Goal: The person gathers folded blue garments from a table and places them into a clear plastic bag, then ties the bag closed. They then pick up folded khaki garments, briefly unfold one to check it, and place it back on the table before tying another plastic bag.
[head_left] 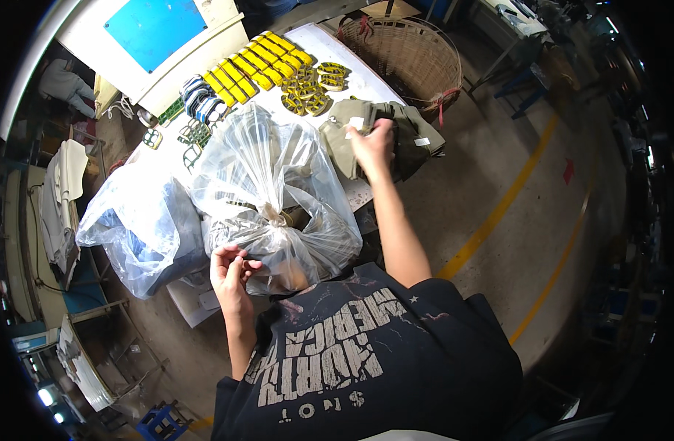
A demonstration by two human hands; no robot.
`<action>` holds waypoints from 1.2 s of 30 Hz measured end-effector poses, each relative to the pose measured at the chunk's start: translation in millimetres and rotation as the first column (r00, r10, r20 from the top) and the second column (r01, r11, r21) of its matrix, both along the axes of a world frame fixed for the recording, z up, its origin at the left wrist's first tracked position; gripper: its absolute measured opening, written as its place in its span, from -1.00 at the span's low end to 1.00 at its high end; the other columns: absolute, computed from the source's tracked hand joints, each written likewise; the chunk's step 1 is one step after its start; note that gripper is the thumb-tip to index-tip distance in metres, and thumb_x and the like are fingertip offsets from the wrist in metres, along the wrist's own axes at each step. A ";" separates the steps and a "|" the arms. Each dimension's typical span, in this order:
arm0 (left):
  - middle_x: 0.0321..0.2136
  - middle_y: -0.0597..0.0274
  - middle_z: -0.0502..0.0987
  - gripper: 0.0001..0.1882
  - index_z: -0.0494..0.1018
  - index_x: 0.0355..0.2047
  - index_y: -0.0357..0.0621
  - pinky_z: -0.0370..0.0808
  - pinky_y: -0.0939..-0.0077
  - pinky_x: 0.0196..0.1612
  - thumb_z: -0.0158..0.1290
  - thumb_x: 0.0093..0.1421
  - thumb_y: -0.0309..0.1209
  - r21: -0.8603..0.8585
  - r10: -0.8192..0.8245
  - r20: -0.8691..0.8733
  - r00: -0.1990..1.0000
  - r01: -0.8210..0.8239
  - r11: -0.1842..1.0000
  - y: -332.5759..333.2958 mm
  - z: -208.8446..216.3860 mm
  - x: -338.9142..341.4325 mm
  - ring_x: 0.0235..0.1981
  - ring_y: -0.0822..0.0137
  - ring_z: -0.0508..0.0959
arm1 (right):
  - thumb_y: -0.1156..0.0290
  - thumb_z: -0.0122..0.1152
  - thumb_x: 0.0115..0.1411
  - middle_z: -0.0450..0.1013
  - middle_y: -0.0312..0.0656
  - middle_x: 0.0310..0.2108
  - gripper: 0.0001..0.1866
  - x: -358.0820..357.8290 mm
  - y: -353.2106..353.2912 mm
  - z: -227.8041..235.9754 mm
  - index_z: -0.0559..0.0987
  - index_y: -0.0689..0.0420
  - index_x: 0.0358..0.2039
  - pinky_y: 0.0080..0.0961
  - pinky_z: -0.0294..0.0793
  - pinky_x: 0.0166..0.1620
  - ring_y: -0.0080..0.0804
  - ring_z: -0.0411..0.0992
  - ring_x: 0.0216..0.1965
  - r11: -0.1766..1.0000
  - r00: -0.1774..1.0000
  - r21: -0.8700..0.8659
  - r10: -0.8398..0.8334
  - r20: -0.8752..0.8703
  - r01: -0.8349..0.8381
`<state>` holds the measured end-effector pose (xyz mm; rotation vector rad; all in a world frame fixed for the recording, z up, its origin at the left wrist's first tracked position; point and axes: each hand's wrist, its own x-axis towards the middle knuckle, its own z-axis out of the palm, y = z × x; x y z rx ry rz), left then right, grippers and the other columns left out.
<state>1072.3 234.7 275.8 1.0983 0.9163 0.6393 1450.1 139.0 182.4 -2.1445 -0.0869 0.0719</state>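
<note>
My right hand (pixel 373 145) reaches out to the far right corner of the table, bent round the edge of an olive cloth piece (pixel 342 147) on a pile. More folded olive cloth (pixel 418 132) with small white labels lies right beside it. Near the table's front edge my left hand (pixel 234 273) hovers by a large clear plastic bag (pixel 259 151), fingers loosely curled and apart, nothing visible in them. That bag is gathered and tied at its middle, with olive cloth showing through. Another clear bag (pixel 149 220) with bluish contents stands to its left.
Yellow strap bundles (pixel 256 62) lie in rows at the back of the white table (pixel 307 40), beside coiled yellow-black straps (pixel 304 88) and blue-white bundles (pixel 201 99). A wicker basket (pixel 403 55) stands beyond the right corner. Yellow lines (pixel 513 195) cross the floor.
</note>
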 end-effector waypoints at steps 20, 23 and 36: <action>-0.15 0.21 0.55 -0.80 0.43 0.01 -0.12 0.60 0.50 -0.21 0.01 0.40 -0.51 -0.031 -0.010 0.026 1.000 0.010 0.999 -0.3 7.2 -6.3 -0.36 0.35 0.68 | -0.04 0.41 0.32 0.60 -0.15 0.08 -0.33 54.0 -63.5 -39.5 0.63 0.37 0.11 -0.40 0.46 0.13 -0.46 0.50 0.08 0.826 0.949 0.556 0.093 -0.301 0.096; -0.14 0.19 0.55 -0.80 0.43 0.01 -0.14 0.63 0.45 -0.18 -0.03 0.41 -0.53 0.010 0.042 0.067 0.997 -0.042 0.999 1.2 15.5 -17.5 -0.35 0.33 0.67 | -0.21 0.33 0.32 0.56 0.12 0.16 -0.18 55.1 -76.1 -45.3 0.60 0.42 0.13 -0.25 0.43 0.25 -0.17 0.52 0.19 0.925 0.985 0.374 0.009 -0.175 0.058; -0.09 0.06 0.63 -0.72 0.56 0.00 -0.20 0.61 0.41 -0.20 0.23 0.28 -0.57 0.800 -0.069 -0.278 0.958 0.271 0.535 -8.0 29.9 41.5 -0.32 0.28 0.66 | 0.27 0.33 0.39 0.57 -0.21 -0.38 -0.75 -101.2 -25.9 106.6 0.61 0.20 -0.12 -0.45 0.52 -0.27 -0.50 0.46 -0.40 0.525 0.554 0.204 0.824 0.123 -0.826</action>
